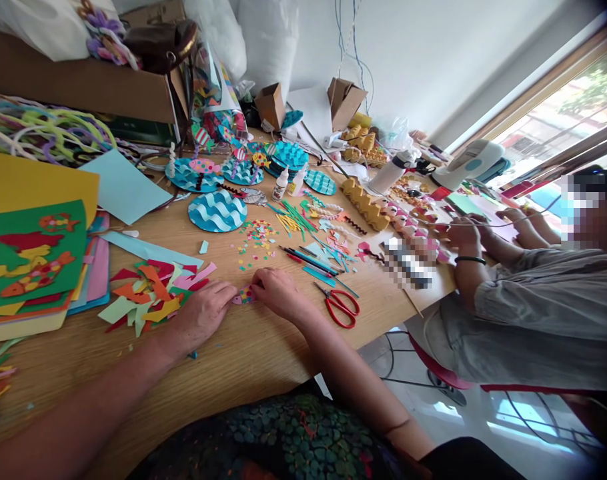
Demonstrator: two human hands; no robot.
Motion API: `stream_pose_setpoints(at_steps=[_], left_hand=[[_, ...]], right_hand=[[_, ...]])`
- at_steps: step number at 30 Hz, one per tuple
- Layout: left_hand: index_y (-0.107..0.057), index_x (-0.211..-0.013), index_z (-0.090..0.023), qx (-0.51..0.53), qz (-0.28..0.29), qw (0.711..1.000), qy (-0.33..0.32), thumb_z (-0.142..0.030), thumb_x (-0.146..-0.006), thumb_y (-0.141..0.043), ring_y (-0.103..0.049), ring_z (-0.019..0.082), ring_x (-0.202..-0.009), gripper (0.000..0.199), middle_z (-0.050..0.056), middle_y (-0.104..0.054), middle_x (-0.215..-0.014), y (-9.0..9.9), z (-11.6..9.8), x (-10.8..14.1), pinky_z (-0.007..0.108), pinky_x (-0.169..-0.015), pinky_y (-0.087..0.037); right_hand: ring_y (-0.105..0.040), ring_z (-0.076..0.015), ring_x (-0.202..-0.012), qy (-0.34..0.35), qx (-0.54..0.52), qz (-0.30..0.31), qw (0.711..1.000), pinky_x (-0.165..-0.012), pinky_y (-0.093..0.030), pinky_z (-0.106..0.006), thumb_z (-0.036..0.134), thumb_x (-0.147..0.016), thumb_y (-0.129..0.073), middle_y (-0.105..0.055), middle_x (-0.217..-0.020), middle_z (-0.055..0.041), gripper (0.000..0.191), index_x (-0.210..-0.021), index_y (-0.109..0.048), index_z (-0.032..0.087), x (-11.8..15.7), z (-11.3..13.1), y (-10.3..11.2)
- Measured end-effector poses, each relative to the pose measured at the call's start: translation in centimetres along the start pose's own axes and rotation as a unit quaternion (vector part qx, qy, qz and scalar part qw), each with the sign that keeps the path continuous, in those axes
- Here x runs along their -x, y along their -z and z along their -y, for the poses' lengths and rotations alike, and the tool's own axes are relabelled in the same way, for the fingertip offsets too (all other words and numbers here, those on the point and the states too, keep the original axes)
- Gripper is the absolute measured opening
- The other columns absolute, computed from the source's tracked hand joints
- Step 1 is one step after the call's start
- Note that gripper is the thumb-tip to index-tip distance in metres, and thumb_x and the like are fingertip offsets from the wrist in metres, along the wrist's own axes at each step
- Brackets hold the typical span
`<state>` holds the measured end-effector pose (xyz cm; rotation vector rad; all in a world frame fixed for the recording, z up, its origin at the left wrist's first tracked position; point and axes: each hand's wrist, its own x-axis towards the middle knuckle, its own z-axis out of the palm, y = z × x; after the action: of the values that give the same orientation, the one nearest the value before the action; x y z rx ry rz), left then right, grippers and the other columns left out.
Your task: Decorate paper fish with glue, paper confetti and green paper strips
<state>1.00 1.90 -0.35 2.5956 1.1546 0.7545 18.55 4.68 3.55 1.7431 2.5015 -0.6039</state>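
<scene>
A small pink paper fish (pixel 243 295) with coloured dots lies low over the table between my two hands. My left hand (pixel 206 315) has its fingers closed at the fish's left end. At the other end, the bent fingers of my right hand (pixel 277 291) pinch the fish and cover its edge. Just beyond are loose confetti dots (pixel 259 233) in many colours. Red-handled scissors (pixel 342 307) rest to the right of my right hand. Beside my left hand spreads a pile of paper scraps (pixel 146 293). Several pencils (pixel 311 261) lie ahead of my right hand.
Wavy blue paper discs (pixel 217 212) and glue bottles (pixel 280 185) stand farther back. Stacked coloured sheets (pixel 38 267) fill the left side. A co-worker in a grey shirt (pixel 548 300) sits at the right, near egg-carton strips (pixel 366 203) and a white bottle (pixel 389 172).
</scene>
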Motion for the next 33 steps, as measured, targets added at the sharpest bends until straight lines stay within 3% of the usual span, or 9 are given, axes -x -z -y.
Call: stream_pose_setpoints(at_steps=[17,33], left_hand=[[-0.059,-0.082,-0.017,0.019,0.027,0.999,-0.004,-0.007,-0.081,-0.033,-0.055,0.019,-0.083,0.028,0.006,-0.061,-0.085,-0.28,0.35,0.25,0.030,-0.072,-0.047],[-0.061,-0.085,-0.017,0.037,0.043,0.998,0.015,-0.011,-0.084,-0.032,-0.056,0.018,-0.086,0.030,0.006,-0.062,-0.088,-0.14,0.31,0.17,0.029,-0.076,-0.047]], right_hand=[[-0.056,-0.0133,-0.075,0.010,-0.039,-0.037,0.998,-0.063,-0.034,-0.022,0.019,-0.080,-0.046,-0.065,-0.085,-0.0041,0.018,-0.084,-0.063,0.018,0.32,-0.17,0.63],[-0.057,-0.0138,-0.074,0.031,-0.035,-0.016,0.999,-0.062,-0.034,-0.022,0.018,-0.079,-0.044,-0.067,-0.083,-0.0048,0.022,-0.082,-0.066,0.018,-0.12,0.23,0.63]])
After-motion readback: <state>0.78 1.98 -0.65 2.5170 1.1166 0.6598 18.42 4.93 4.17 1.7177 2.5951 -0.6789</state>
